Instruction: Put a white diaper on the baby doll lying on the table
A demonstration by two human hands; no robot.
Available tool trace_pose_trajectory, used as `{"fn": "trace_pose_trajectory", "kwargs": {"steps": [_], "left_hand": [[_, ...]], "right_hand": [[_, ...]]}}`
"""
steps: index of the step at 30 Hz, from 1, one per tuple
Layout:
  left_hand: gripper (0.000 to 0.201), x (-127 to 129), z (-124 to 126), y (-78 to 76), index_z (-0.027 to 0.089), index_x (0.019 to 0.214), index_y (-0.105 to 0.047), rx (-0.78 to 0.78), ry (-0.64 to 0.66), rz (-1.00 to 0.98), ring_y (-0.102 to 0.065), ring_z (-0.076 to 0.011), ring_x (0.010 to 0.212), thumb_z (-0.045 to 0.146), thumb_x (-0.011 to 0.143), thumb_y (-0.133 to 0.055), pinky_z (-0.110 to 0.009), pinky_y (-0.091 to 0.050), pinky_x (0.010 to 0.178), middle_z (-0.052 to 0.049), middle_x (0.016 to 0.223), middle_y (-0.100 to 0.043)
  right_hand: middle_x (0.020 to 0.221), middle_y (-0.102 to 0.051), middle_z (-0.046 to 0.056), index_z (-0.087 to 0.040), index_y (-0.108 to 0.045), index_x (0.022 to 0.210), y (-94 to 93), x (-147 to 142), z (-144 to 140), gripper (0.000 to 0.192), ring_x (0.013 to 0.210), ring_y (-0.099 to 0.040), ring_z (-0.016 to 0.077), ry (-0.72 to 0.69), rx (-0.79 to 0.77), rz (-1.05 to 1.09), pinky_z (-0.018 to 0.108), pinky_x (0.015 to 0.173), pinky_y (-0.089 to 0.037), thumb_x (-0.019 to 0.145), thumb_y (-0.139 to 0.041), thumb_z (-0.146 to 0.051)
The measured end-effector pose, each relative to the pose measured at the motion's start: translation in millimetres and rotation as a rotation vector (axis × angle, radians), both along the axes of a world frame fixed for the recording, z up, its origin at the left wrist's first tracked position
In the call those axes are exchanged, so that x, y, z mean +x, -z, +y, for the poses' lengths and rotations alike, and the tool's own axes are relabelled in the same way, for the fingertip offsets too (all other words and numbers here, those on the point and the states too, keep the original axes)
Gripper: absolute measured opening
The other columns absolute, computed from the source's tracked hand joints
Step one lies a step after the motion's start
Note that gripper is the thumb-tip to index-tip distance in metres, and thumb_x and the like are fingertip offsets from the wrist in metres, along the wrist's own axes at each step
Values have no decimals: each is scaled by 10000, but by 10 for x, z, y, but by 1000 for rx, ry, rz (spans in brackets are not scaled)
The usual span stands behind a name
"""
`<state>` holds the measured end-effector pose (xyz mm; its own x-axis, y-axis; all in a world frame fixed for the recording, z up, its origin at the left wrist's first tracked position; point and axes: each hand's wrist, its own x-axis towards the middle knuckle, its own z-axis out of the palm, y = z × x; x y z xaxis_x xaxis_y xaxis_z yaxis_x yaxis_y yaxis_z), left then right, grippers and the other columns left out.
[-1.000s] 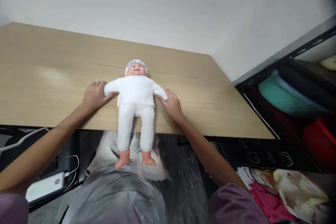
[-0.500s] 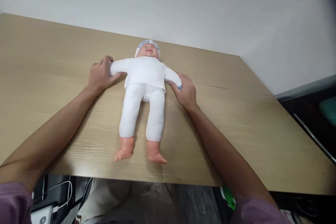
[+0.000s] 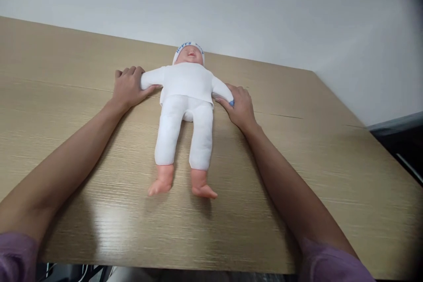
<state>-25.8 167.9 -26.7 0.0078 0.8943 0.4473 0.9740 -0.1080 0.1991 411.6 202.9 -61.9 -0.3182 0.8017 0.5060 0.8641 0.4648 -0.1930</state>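
A baby doll [image 3: 187, 83] in a white top, white trousers and a white cap with blue lettering lies on its back on the wooden table [image 3: 257, 176]. Its head points to the far edge, its bare feet towards me. My left hand [image 3: 128, 86] is closed round the end of the doll's sleeved arm on the left, thumb beneath it. On the other side my right hand [image 3: 241, 105] grips the doll's other arm at the cuff, where a bit of blue shows. Both doll hands are hidden.
Behind the table's far edge rises a pale wall [image 3: 211, 4]. A dark object [image 3: 399, 145] stands beyond the right edge. Below the near edge, cables and dark items [image 3: 72, 272] are partly visible.
My view has shifted, so more of the near tabletop shows and the items below it are mostly out of sight. Both hands keep their hold on the doll's arms.
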Motion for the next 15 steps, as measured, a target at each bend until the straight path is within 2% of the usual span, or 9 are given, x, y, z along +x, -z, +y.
{"fn": "trace_pose_trajectory", "kwargs": {"steps": [4,9,12,15], "left_hand": [[844,-53,-55,30,150,1398,-672,-6,10,-25,-598,-479,1359,877,973,-624,-580,-369,1185,-233,1405,-708],[866,-283,-158,53,170,1545,-625,-18,99,-86,-559,-444,1430,793,950,-712,-560,-420,1210,-225,1532,-649],[908,-414,-226,70,171,1642,-554,-24,123,-118,-552,-428,1431,720,943,-743,-570,-422,1225,-222,1567,-630],[946,-462,-320,74,205,1755,-421,-40,135,-137,-557,-422,1413,636,969,-725,-603,-407,1233,-207,1627,-598]], "right_hand": [[1386,-685,195,-244,-505,1755,68,25,-14,792,1282,-613,413,64,-30,-39,597,1118,-517,1144,-437,-744],[1635,-589,246,-175,-280,1844,128,92,-78,901,1441,-540,433,55,-55,-28,631,1217,-470,1132,-446,-702],[1748,-507,256,-149,-235,1845,186,151,-84,889,1538,-489,426,35,-83,-25,638,1284,-425,1137,-420,-654],[1836,-401,252,-152,-190,1853,272,160,-116,857,1654,-394,419,115,-113,-38,673,1341,-357,1143,-378,-593]]}}
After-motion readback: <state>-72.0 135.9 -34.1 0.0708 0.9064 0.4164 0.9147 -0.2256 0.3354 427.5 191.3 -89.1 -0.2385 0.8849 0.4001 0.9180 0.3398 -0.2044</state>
